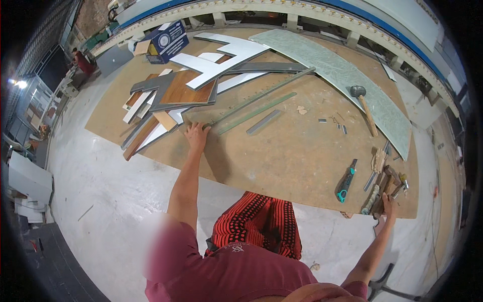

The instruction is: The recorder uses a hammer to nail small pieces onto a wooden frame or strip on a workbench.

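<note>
My left hand (196, 135) lies on the brown board tabletop with its fingers spread, beside the near end of a long metal ruler (266, 94). A green strip (257, 112) and a short grey metal bar (264, 122) lie to the right of the ruler. At the table's near right corner my right hand (389, 205) is closed among a small heap of tools and wooden pieces (390, 177); what its fingers hold is too small to make out. A teal-and-black utility knife (346, 182) lies left of that heap. Beyond it rests a rubber mallet (366, 106) with a wooden handle.
Cut panel offcuts (188, 88) in white, grey and wood grain are piled at the left. A blue carton (168, 42) stands behind them. One large green patterned panel (327, 63) lies along the far right. A long machine frame (292, 20) borders the far side. Another person (83, 63) is far left.
</note>
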Tool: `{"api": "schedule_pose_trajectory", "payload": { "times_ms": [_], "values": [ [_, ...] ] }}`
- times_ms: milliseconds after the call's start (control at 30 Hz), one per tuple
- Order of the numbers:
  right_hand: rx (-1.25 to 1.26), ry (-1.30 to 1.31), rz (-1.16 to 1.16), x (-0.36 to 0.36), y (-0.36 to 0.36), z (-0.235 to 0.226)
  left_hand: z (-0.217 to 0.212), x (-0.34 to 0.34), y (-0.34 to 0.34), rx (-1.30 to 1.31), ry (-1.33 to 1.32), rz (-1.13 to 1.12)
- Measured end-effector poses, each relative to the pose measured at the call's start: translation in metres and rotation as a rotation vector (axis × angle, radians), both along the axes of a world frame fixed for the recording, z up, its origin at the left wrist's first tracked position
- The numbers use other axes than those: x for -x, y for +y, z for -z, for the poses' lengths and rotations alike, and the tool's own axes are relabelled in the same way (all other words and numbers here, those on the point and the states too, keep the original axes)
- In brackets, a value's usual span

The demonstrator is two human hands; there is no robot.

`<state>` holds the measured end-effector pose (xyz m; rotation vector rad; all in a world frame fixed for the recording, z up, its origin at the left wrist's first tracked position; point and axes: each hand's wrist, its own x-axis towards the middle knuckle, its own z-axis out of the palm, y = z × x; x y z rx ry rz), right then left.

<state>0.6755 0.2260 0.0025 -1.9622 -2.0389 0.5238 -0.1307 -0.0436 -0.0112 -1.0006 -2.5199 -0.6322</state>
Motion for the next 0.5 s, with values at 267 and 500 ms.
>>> {"api": "schedule_pose_trajectory", "payload": {
  "times_ms": [267,500],
  "values": [
    [0.11,-0.455,0.071,-0.03,0.006,0.019,-0.006,-0.03,0.0,-0.125,0.04,0.094],
    [-0.481,0.224,-0.18,0.148,-0.079,-0.035,0.006,-0.084,-0.064,-0.205,-0.042,0.167]
  ]
}}
